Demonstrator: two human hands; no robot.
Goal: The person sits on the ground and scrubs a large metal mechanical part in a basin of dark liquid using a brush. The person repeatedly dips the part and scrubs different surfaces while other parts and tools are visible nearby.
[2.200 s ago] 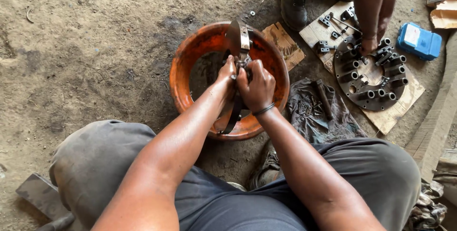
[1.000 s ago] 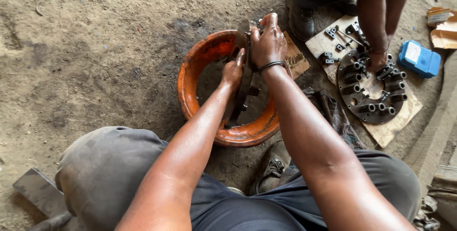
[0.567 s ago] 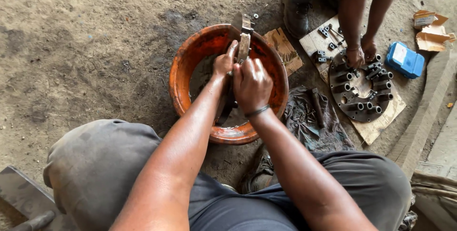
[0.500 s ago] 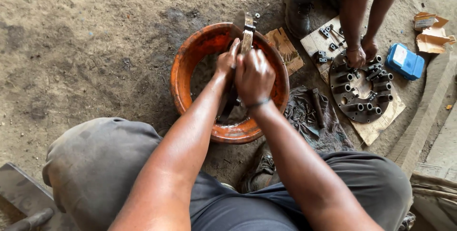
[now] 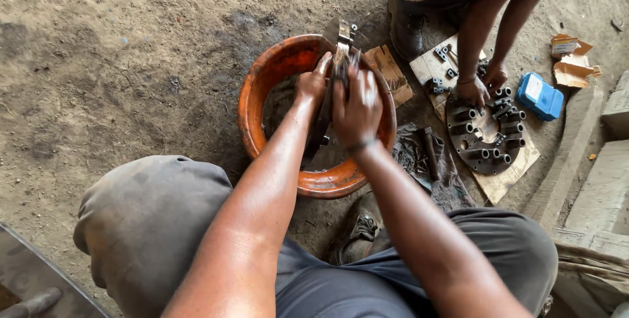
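An orange basin (image 5: pixel 259 89) with dark liquid sits on the dirt floor between my knees. A round metal disc part (image 5: pixel 342 37) stands on edge inside it, its top rising past the far rim. My left hand (image 5: pixel 310 85) grips the disc's left face. My right hand (image 5: pixel 356 107) is pressed against the disc's right side, blurred with motion; I cannot tell if it holds anything else.
Another person's hands (image 5: pixel 473 90) work on a round metal plate with several cylinders (image 5: pixel 485 131) lying on a wooden board (image 5: pixel 504 177). A dark rag with a tool (image 5: pixel 429 161), a blue box (image 5: pixel 539 96), cardboard (image 5: pixel 570 62) and small metal pieces (image 5: pixel 438 84) lie at right.
My right hand has slid back down the disc from its top edge to its side. The view has shifted slightly left. The other person's hands have moved over the plate.
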